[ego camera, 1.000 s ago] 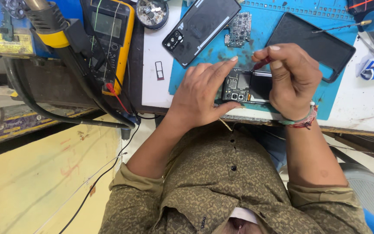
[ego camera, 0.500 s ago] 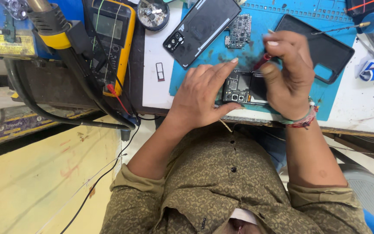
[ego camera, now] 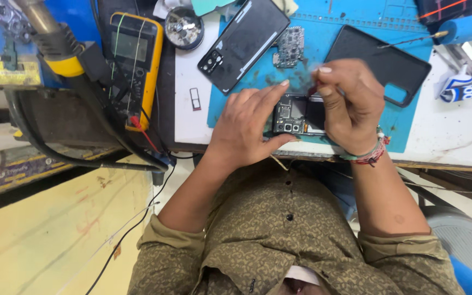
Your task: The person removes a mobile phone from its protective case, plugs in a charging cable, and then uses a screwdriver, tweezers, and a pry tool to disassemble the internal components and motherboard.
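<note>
Since the earlier frame the right hand (ego camera: 350, 109) has lifted a little and its fingers have closed more tightly around a thin tool with a red part, whose tip points down to the opened phone (ego camera: 296, 114). Most of the tool is hidden by the fingers. On the wrist is a bracelet (ego camera: 370, 154) of coloured threads. The left hand (ego camera: 247, 128) stays on the phone and steadies it: the forefinger lies along the upper edge, the thumb presses the lower edge. This phone lies on the blue mat (ego camera: 356, 33) near the front edge of the table (ego camera: 454, 136). Farther away on the mat are a black back cover (ego camera: 244, 43), a small circuit board (ego camera: 289, 46) and a dark case (ego camera: 381, 65). At the left stands a yellow multimeter (ego camera: 135, 65).
</note>
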